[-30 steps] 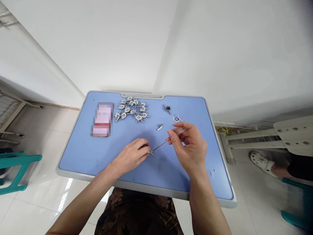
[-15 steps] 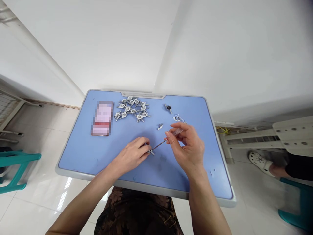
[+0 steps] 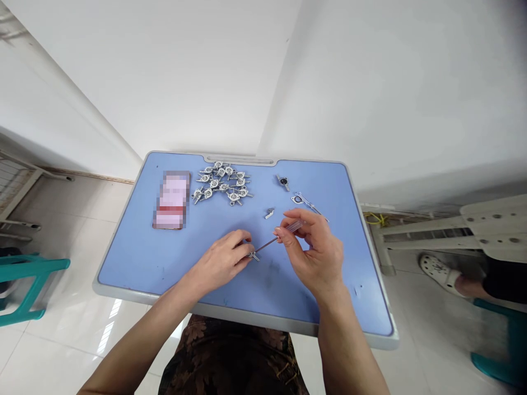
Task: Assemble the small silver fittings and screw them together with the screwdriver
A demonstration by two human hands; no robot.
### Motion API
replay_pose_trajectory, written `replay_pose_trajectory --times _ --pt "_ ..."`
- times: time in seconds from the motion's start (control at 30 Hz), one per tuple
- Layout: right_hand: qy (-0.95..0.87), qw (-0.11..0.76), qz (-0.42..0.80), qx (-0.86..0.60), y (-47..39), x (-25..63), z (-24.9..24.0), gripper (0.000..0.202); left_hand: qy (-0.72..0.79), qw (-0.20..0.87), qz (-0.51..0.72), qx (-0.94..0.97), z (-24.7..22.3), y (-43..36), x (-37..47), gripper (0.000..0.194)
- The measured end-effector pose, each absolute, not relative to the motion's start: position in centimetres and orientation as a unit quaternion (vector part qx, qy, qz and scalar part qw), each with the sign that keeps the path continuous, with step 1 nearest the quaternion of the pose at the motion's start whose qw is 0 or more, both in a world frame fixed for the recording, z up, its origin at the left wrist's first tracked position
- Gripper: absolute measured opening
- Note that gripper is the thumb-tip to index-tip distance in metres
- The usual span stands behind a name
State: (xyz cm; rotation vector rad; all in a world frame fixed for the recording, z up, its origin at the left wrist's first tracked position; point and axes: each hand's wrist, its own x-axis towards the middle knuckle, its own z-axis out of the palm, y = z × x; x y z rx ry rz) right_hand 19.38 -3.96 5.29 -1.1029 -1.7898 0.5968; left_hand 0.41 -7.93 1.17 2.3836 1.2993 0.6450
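My left hand [image 3: 225,254] is closed on a small metal fitting [image 3: 254,256] low over the middle of the blue table; the fingers hide most of it. My right hand [image 3: 315,247] pinches the clear handle of a screwdriver [image 3: 295,226]. The thin shaft slants down to the left and its tip meets the fitting, though the exact contact point is too small to make out. Just beyond the hands lies a small silver lever-like piece [image 3: 269,213]. Farther back are a fitting with a dark round centre [image 3: 283,182] and a flat plate with a ring [image 3: 297,199].
Several similar metal fittings [image 3: 223,186] lie in a cluster at the back of the blue table [image 3: 135,258]. A phone [image 3: 172,198] with a blurred screen rests on the left. Teal stools [image 3: 31,269] stand on the floor, and another person's foot in a white clog [image 3: 438,272] shows at right.
My right hand's fingers have shifted slightly to the left around the screwdriver handle, uncovering more of the thin metal parts behind. The left hand and the fitting stay in place.
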Motion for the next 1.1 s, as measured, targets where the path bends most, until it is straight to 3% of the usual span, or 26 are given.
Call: replay_pose_trajectory --times 1.1 --pt "-0.814 0.414 0.185 -0.362 -4.88 19.97 6.1 0.032 0.473 0.215 0.243 0.819 1.16 -8.0 0.54 0.01"
